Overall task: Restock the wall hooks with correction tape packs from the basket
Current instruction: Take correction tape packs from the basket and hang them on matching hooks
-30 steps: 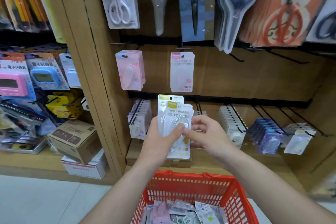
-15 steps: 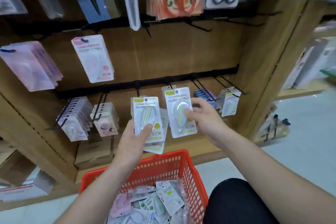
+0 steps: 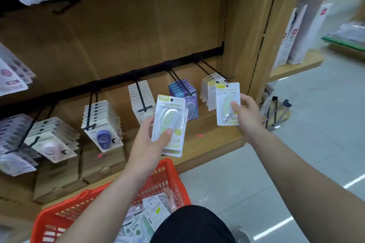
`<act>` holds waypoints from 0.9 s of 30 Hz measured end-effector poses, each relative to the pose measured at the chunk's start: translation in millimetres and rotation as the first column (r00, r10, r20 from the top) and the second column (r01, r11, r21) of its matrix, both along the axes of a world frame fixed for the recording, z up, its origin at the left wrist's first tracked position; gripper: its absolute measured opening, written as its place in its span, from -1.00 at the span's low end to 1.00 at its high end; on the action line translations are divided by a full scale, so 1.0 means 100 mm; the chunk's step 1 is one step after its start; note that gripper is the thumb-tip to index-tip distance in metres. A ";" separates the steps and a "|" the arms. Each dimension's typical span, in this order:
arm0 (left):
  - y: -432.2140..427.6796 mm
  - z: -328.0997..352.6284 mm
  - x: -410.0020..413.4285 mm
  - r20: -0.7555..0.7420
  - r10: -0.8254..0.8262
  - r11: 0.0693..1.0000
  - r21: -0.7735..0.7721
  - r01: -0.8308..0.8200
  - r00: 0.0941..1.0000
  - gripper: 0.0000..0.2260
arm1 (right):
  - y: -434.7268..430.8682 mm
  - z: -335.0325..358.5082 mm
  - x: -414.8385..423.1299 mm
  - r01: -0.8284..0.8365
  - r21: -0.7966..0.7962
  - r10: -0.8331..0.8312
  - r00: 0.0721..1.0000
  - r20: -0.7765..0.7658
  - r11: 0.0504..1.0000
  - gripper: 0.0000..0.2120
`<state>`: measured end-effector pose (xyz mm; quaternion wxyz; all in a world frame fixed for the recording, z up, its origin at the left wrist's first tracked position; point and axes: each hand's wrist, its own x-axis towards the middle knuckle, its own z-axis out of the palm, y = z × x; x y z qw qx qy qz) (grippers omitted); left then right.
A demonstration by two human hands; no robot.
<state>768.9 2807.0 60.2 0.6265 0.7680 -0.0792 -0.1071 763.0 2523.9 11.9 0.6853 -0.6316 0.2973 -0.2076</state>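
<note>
Hands at lower hook row. R hand [image 3: 246,112] pinches one correction tape pack [image 3: 227,102], thumb on front, just beside tip of rightmost hook [image 3: 215,72]. L hand [image 3: 146,140] grips small stack of packs [image 3: 169,122], thumb across blister. Red basket [image 3: 59,221] below holds more.

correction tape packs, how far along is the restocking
Done: the lower hooks already carry rows of packs. In hand: the right hand holds one pack by the tip of the rightmost hook, seemingly not yet threaded; the left hand grips a small stack. Left: that stack, plus many loose ones in the red basket.
</note>
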 end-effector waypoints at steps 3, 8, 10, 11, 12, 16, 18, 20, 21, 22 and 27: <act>-0.14 -0.01 0.09 0.001 0.000 1.000 -0.020 0.000 1.000 -0.63 | -0.07 -0.05 0.17 -0.019 -0.013 0.019 1.000 0.001 1.000 -0.72; -0.29 0.01 0.18 0.026 0.008 0.999 -0.042 -0.007 1.000 -0.63 | -0.09 -0.19 0.28 0.050 -0.028 -0.049 0.999 0.020 0.998 -0.75; -0.35 0.00 0.20 0.023 0.004 0.999 -0.048 -0.003 1.000 -0.60 | -0.09 -0.22 0.33 0.054 -0.051 -0.053 0.998 0.018 0.997 -0.76; -0.38 0.00 0.20 0.019 0.003 0.998 -0.055 -0.002 1.000 -0.59 | -0.08 -0.22 0.36 0.047 -0.069 -0.046 0.999 0.014 0.997 -0.75; -0.41 0.01 0.20 0.017 0.001 0.998 -0.059 0.000 1.000 -0.59 | -0.08 -0.21 0.40 0.039 -0.086 -0.039 0.999 0.002 0.996 -0.74; -0.53 0.03 0.17 0.015 0.006 0.996 -0.087 -0.005 1.000 -0.64 | -0.07 -0.14 0.52 -0.012 -0.185 -0.013 0.990 -0.137 0.983 -0.69; -0.57 0.03 0.16 0.006 0.026 0.994 -0.109 -0.026 1.000 -0.66 | -0.02 -0.12 0.49 -0.015 -0.283 -0.056 0.969 -0.240 0.959 -0.58; -0.59 0.01 0.14 0.001 0.041 0.992 -0.121 -0.041 0.999 -0.65 | 0.13 -0.03 0.34 0.014 -0.242 -0.061 0.980 -0.188 0.970 -0.64; -0.60 -0.01 0.13 0.004 0.046 0.991 -0.125 -0.045 0.999 -0.65 | 0.22 0.01 0.23 0.006 -0.163 -0.024 0.994 -0.111 0.987 -0.74; -0.62 -0.03 0.11 0.008 0.048 0.991 -0.129 -0.047 0.999 -0.64 | 0.33 0.07 0.13 -0.044 -0.070 0.041 0.998 -0.044 0.997 -0.80; -0.71 -0.17 0.00 0.004 0.024 0.988 -0.155 -0.023 1.000 -0.58 | 0.67 0.27 -0.24 -0.318 0.039 0.311 0.943 0.122 0.947 -0.80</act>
